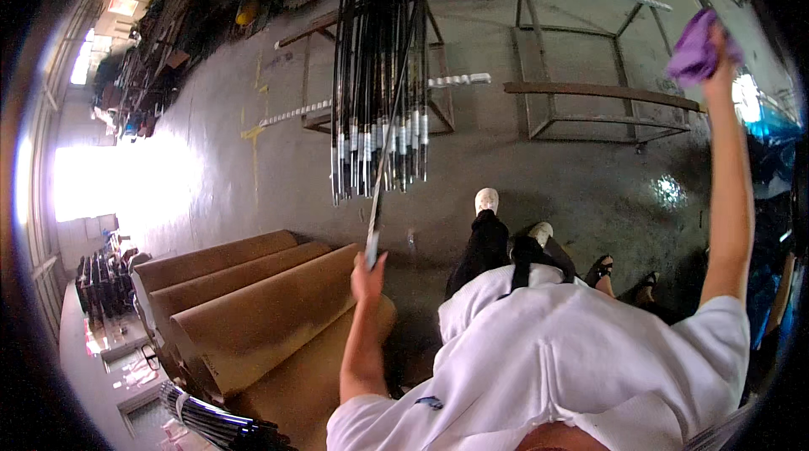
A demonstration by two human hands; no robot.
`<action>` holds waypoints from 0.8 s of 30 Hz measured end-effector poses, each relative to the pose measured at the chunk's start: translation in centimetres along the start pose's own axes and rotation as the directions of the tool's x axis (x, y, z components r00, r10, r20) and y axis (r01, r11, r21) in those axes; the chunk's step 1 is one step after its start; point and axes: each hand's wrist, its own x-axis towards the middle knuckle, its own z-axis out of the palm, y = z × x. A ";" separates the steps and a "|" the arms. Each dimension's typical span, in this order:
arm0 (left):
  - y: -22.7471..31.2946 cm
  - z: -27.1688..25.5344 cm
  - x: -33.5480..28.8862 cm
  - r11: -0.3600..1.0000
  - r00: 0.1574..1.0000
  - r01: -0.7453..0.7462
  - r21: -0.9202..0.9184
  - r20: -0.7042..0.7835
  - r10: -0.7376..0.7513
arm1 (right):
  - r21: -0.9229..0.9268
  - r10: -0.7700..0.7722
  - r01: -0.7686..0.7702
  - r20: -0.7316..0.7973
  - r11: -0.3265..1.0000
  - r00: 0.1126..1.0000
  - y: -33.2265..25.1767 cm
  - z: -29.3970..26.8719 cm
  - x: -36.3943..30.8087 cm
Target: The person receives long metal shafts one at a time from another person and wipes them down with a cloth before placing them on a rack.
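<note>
My left hand [368, 276] is closed around the near end of a long, thin black rod [376, 208] with a pale, shiny end section. This rod slants up and away over a row of similar black rods [366, 97], which lie side by side across a metal stand and have whitish bands near their close ends. Stretched far out to the right, my right hand [721, 72] grips a crumpled purple cloth [694, 50]. The cloth is well apart from the rod.
Large brown rolls [253, 308] lie at the lower left, beside a tied bundle of black rods [223, 421]. A second metal frame [602, 97] stands right of the rods. Another person's sandalled feet [603, 272] show at my right. Blue plastic [771, 169] hangs at the far right.
</note>
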 end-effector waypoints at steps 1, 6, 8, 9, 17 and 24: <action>2.1 3.2 2.7 0.994 0.998 0.048 -0.103 0.055 -0.043 | -0.021 0.153 -0.154 -0.005 0.988 0.988 3.5 1.2 -4.0; 14.0 14.1 13.7 0.941 0.985 0.053 -0.335 0.170 0.005 | -0.097 0.587 -0.611 -0.194 0.786 0.786 12.4 4.2 -22.3; 18.7 16.4 16.7 0.948 0.984 0.062 -0.312 0.179 -0.006 | -0.149 0.593 -0.639 -0.261 0.755 0.762 14.7 -0.2 -26.4; 19.7 18.3 18.3 0.950 0.983 0.062 -0.307 0.183 -0.005 | -0.134 0.620 -0.679 -0.309 0.722 0.721 15.2 -2.3 -28.2; 23.7 21.3 24.2 0.965 0.997 -0.071 0.252 0.053 0.060 | -0.017 0.583 -0.718 -0.570 0.696 0.579 13.4 -9.2 -35.2; 26.5 19.1 17.8 0.909 0.936 -0.349 0.228 0.040 0.349 | 0.113 0.575 -0.681 -0.646 0.723 0.503 11.1 -8.7 -37.9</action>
